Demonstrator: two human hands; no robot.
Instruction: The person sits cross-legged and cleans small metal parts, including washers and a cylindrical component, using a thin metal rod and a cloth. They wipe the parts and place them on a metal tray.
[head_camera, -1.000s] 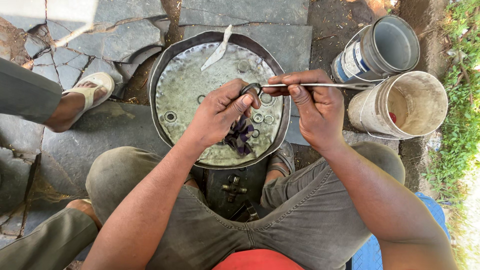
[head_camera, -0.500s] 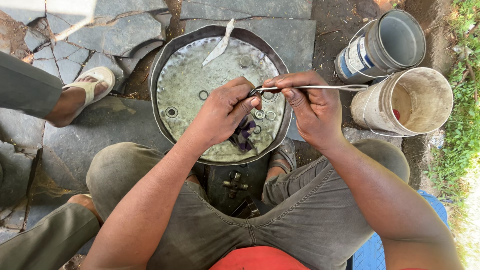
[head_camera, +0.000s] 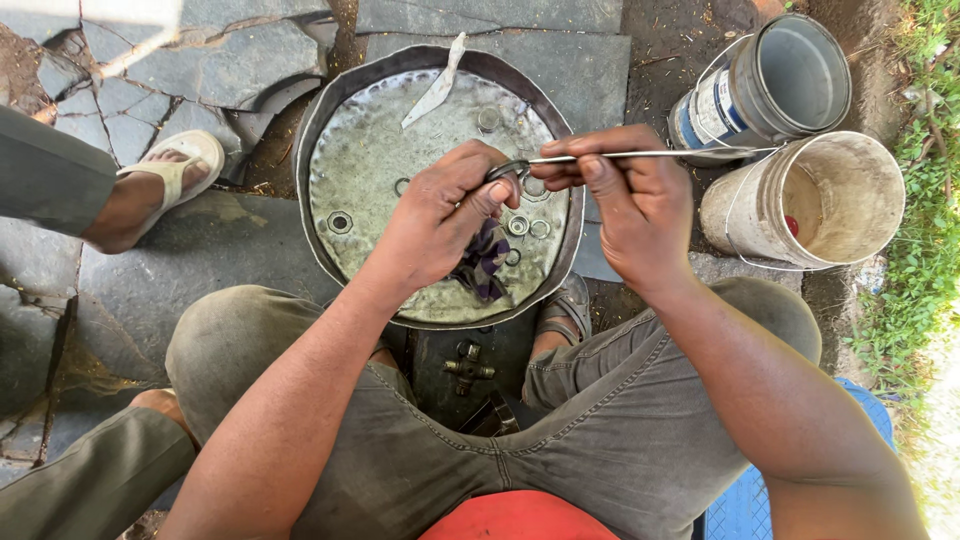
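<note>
Both hands grip at once: the left hand (head_camera: 440, 225) pinches a small dark ring-shaped part (head_camera: 508, 170) between thumb and fingertips, while the right hand (head_camera: 625, 205) is closed around a thin metal rod (head_camera: 640, 154) whose tip meets that ring. The pair work just above a round, dented metal pan (head_camera: 350, 160) of cloudy liquid set on stone paving, between the seated person's knees. In the pan lie several washers and rings (head_camera: 517, 226), a dark scrap of cloth (head_camera: 485, 262) and a pale strip (head_camera: 437, 84) near the far rim. 2 buckets stand to the right, a grey one (head_camera: 790, 75) and a white one (head_camera: 830, 200), touching each other. Another person's sandalled foot (head_camera: 165, 180) rests at left. The step in hand appears to be picking or scraping the ring clean with the rod; any following move would likely demand a steady pinch so the small part does not slip into the liquid.
</note>
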